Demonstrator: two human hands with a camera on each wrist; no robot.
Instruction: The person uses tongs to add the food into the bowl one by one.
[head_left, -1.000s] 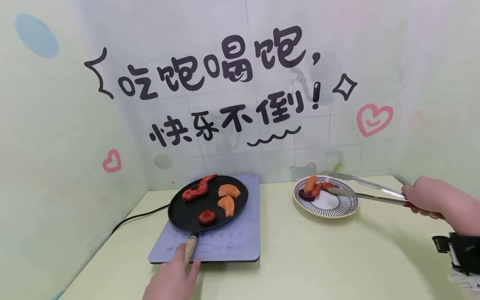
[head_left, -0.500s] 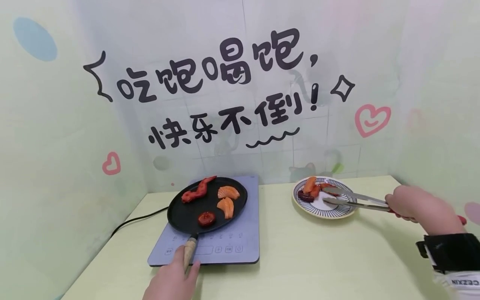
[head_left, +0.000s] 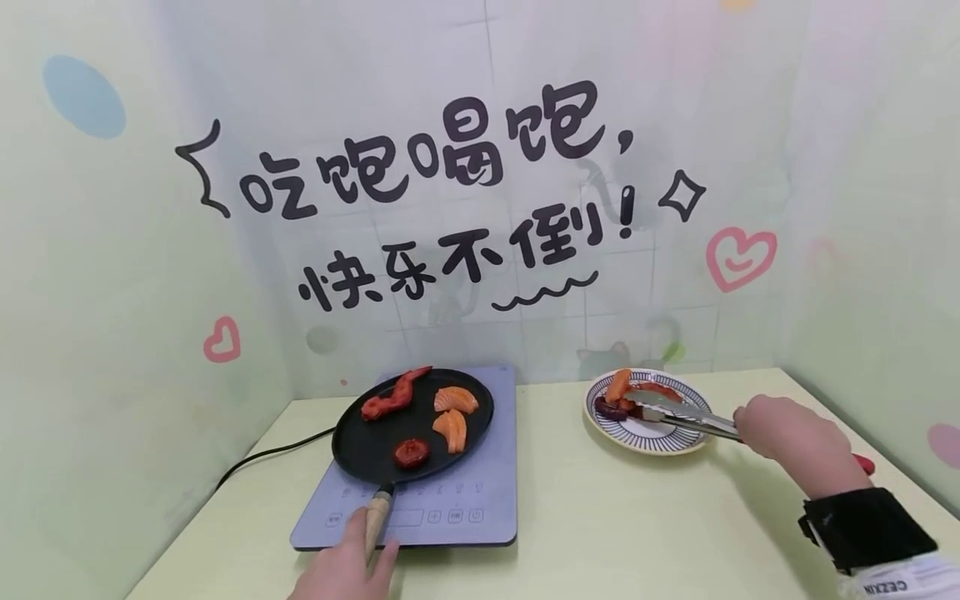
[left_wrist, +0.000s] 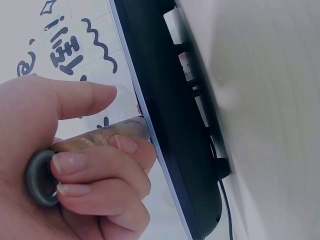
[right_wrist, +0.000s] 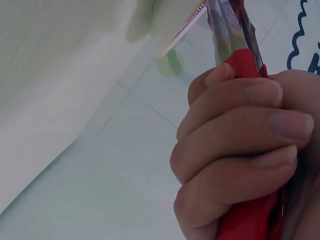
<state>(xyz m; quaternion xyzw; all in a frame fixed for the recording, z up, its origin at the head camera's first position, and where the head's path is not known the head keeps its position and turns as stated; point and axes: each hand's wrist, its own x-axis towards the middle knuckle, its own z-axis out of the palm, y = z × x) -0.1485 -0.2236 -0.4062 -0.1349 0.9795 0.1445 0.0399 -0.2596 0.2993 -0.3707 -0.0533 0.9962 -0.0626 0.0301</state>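
My left hand (head_left: 341, 568) holds the wooden handle (head_left: 377, 518) of a flat black frying pan (head_left: 423, 404); in the left wrist view its fingers (left_wrist: 102, 170) curl round the handle. In the pan lie a red chicken wing (head_left: 397, 395), two orange salmon slices (head_left: 452, 429) and a round reddish-brown piece (head_left: 411, 453). My right hand (head_left: 795, 446) grips metal tongs (head_left: 716, 426) by red handles (right_wrist: 245, 220). The tong tips are close together over food on a patterned plate (head_left: 652, 449), beside an orange slice (head_left: 618, 387) and a dark piece (head_left: 609, 408). Whether they pinch anything I cannot tell.
The pan sits on a grey-blue induction cooker (head_left: 480, 492), whose black cord (head_left: 277, 451) runs left. A pale yellow table (head_left: 600, 525) carries everything. Behind it stands a wall (head_left: 420, 333) with large black lettering, and walls close both sides.
My right hand has moved left and nearer, and the tongs have narrowed from well apart to nearly together over the plate. The head view has tilted up slightly. My left hand keeps its hold.
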